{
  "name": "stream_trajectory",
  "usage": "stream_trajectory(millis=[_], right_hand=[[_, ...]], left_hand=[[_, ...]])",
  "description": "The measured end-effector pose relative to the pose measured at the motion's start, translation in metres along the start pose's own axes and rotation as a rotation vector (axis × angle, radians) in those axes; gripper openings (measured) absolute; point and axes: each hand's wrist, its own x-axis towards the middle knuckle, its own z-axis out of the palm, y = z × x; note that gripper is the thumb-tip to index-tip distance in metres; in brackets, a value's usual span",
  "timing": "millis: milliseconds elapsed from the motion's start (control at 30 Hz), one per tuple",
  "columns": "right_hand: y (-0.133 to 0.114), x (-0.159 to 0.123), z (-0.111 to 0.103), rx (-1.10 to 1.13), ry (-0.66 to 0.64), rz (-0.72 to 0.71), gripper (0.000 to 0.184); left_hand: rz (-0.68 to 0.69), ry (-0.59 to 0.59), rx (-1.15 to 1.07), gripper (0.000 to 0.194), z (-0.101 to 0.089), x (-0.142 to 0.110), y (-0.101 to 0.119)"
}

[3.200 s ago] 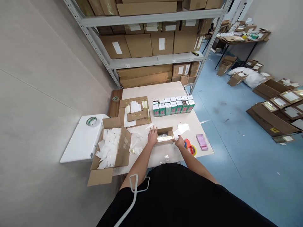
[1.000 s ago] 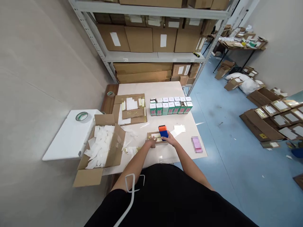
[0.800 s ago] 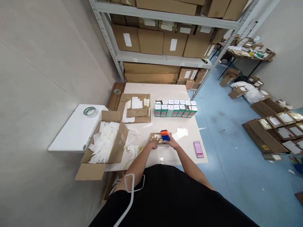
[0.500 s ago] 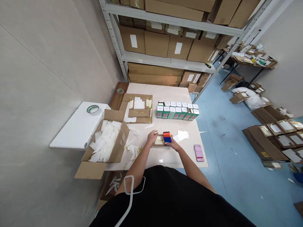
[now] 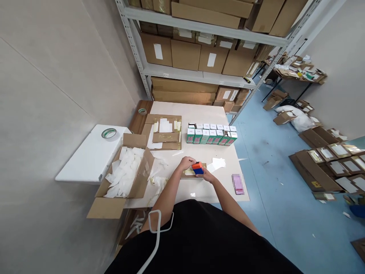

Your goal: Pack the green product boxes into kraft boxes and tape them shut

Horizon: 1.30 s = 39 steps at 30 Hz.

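My right hand is wrapped around a blue-and-orange block-shaped thing, whose exact kind I cannot make out. It is tilted, with its orange end up and toward the left. My left hand is closed, its fingertips beside the orange end; whether they hold anything is hidden. Below both hands a small cardboard box with shiny tape on top lies on the white table. White paper slips lie just right of my right hand.
Two rows of green-and-white boxes stand behind my hands. Flattened cardboard lies at the back left. An open carton of white paper pieces stands at left. A pink stack lies near the right edge. Loaded shelving rises behind.
The blue-and-orange thing has tilted and shifted slightly left in my right hand. My left hand has moved right, up to its orange end.
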Motion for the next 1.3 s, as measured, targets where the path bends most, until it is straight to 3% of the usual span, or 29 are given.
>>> stream_trajectory(millis=[100, 200, 300, 467, 800, 1000, 1300], right_hand=[[-0.002, -0.004, 0.0, -0.043, -0.004, -0.038, 0.073], [-0.006, -0.009, -0.002, -0.118, 0.021, -0.07, 0.06], [-0.011, -0.016, -0.006, -0.225, 0.092, -0.077, 0.05], [-0.02, -0.024, -0.013, -0.379, 0.144, -0.075, 0.05], [-0.053, -0.018, -0.031, -0.399, -0.02, -0.074, 0.055], [-0.06, -0.02, -0.041, -0.524, -0.028, -0.007, 0.056], [-0.087, -0.023, -0.04, -0.722, -0.07, 0.053, 0.047]], left_hand=[[-0.053, 0.002, -0.029, 0.02, -0.004, -0.007, -0.002], [-0.088, 0.025, -0.113, 0.022, -0.004, -0.013, -0.007], [-0.122, 0.1, -0.199, 0.023, 0.002, -0.018, -0.014], [-0.125, 0.277, -0.268, 0.024, 0.014, -0.023, -0.02], [-0.147, 0.554, -0.356, 0.021, 0.017, -0.028, -0.024], [-0.14, 0.641, -0.306, 0.025, 0.005, -0.035, -0.037], [-0.214, 0.744, -0.107, 0.031, 0.006, -0.045, -0.053]])
